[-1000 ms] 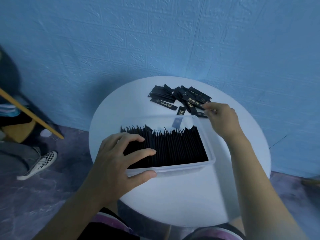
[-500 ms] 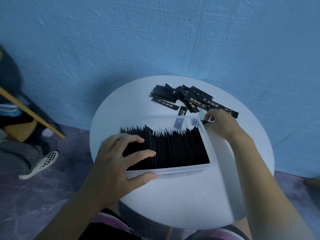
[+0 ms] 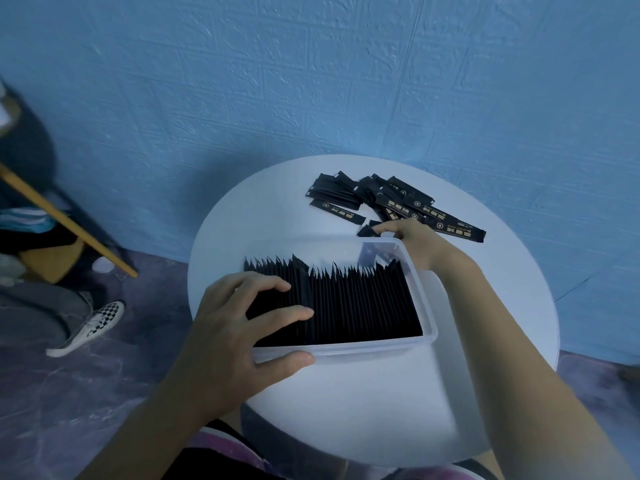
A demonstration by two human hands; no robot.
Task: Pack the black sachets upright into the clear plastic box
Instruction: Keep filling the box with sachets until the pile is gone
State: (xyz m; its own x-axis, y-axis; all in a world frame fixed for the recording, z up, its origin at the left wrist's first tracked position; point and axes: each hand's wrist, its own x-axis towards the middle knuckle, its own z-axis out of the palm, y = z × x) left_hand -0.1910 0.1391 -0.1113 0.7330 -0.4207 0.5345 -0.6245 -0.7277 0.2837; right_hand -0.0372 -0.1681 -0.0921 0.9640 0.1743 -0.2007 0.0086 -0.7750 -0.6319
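Observation:
A clear plastic box [image 3: 430,330] stands on the round white table [image 3: 381,417], nearly full of black sachets [image 3: 363,299] packed upright in a row. My left hand [image 3: 225,327] grips the box's left end, with the thumb on the front wall and the fingers spread over the sachet tops. My right hand [image 3: 415,242] is just behind the box's far right corner and pinches one black sachet [image 3: 367,232] in its fingertips. A loose pile of black sachets [image 3: 381,199] lies flat at the back of the table, beyond that hand.
A blue textured wall [image 3: 311,81] rises right behind the table. On the floor to the left are another person's leg and checkered shoe [image 3: 93,322] and a slanted yellow bar [image 3: 69,223]. The table's rim curves close on both sides.
My right hand picked a sachet from the loose pile and drew it back toward the box's far right corner. My left hand has stayed on the box.

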